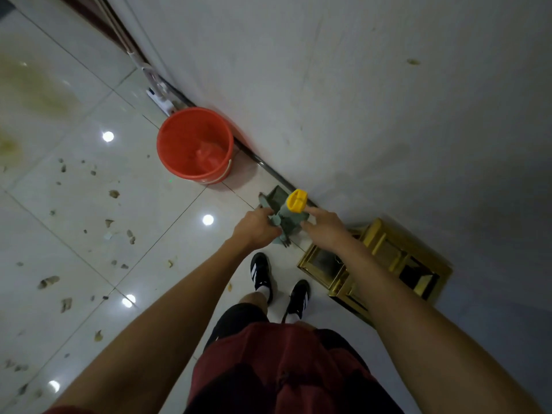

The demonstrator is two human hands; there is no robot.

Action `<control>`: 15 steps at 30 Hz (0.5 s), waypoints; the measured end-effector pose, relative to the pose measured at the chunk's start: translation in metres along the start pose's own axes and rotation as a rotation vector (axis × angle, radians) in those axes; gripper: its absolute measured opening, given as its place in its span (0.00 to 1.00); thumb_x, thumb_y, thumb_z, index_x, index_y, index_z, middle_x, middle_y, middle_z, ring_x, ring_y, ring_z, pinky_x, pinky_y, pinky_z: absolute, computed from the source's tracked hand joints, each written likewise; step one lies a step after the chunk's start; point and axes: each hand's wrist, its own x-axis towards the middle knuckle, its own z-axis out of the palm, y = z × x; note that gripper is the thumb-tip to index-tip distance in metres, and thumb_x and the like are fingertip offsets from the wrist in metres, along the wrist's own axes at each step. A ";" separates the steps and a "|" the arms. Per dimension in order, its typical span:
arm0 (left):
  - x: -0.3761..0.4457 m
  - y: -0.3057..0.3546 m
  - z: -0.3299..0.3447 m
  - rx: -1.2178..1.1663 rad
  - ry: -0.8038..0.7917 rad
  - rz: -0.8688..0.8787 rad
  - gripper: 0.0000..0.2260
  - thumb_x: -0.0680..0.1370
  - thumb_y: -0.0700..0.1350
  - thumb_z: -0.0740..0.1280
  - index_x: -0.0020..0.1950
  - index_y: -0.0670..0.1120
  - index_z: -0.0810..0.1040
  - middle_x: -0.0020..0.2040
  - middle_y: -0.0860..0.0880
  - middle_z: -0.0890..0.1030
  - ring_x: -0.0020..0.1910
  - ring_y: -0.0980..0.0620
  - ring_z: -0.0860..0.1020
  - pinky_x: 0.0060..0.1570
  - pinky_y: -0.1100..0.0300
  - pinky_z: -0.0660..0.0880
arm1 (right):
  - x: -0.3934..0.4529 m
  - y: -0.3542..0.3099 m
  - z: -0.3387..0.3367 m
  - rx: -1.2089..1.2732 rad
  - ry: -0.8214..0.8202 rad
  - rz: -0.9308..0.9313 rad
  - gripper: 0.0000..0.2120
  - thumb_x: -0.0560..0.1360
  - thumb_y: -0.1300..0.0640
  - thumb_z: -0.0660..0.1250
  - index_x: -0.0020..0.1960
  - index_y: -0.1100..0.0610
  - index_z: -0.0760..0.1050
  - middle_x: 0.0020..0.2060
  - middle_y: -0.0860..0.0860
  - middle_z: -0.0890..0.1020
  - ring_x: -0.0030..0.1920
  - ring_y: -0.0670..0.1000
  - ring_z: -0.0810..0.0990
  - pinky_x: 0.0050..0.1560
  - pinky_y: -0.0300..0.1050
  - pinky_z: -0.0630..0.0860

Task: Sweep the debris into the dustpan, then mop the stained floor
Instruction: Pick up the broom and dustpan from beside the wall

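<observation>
Head view: the dustpan (276, 203) and the yellow-capped broom (296, 201) are stood at the floor's edge by the wall, beside the red bucket (194, 144). Both are judged light, stiff plastic, best taken at the upright handles. The left hand (258, 230) is curled round the grey-green handle part; the right hand (324, 228) is extended, fingers touching below the cap. Debris (89, 222) is scattered on the floor left of the feet.
</observation>
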 end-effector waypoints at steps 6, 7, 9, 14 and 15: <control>0.002 -0.001 0.012 -0.033 -0.014 -0.039 0.08 0.75 0.49 0.69 0.40 0.51 0.71 0.43 0.45 0.80 0.38 0.49 0.78 0.42 0.54 0.79 | -0.003 0.018 0.008 0.034 -0.001 0.090 0.17 0.81 0.56 0.60 0.68 0.60 0.73 0.65 0.62 0.77 0.64 0.63 0.75 0.63 0.56 0.74; 0.001 -0.003 0.014 -0.046 -0.010 -0.053 0.06 0.75 0.47 0.69 0.41 0.50 0.72 0.43 0.45 0.80 0.37 0.48 0.77 0.42 0.53 0.79 | -0.004 0.021 0.009 0.051 -0.001 0.096 0.17 0.81 0.55 0.60 0.67 0.60 0.74 0.63 0.62 0.77 0.63 0.64 0.75 0.62 0.56 0.75; -0.002 -0.010 0.021 -0.084 -0.015 -0.095 0.07 0.74 0.46 0.68 0.49 0.45 0.74 0.41 0.45 0.77 0.38 0.48 0.76 0.42 0.51 0.80 | -0.007 0.026 0.012 0.060 -0.017 0.078 0.17 0.81 0.54 0.60 0.65 0.61 0.75 0.63 0.62 0.78 0.63 0.64 0.75 0.62 0.58 0.75; -0.016 -0.037 0.054 -0.200 -0.053 -0.147 0.23 0.67 0.54 0.66 0.60 0.48 0.71 0.45 0.39 0.79 0.40 0.47 0.79 0.43 0.48 0.81 | -0.022 0.042 0.022 0.041 -0.039 0.035 0.20 0.82 0.54 0.61 0.71 0.59 0.71 0.68 0.60 0.75 0.67 0.61 0.73 0.66 0.55 0.72; -0.013 -0.048 0.065 -0.213 -0.063 -0.183 0.24 0.68 0.53 0.66 0.62 0.48 0.71 0.49 0.39 0.80 0.44 0.45 0.81 0.45 0.47 0.83 | -0.026 0.045 0.025 0.043 -0.045 0.032 0.21 0.81 0.53 0.61 0.73 0.57 0.70 0.69 0.59 0.74 0.68 0.60 0.73 0.67 0.54 0.72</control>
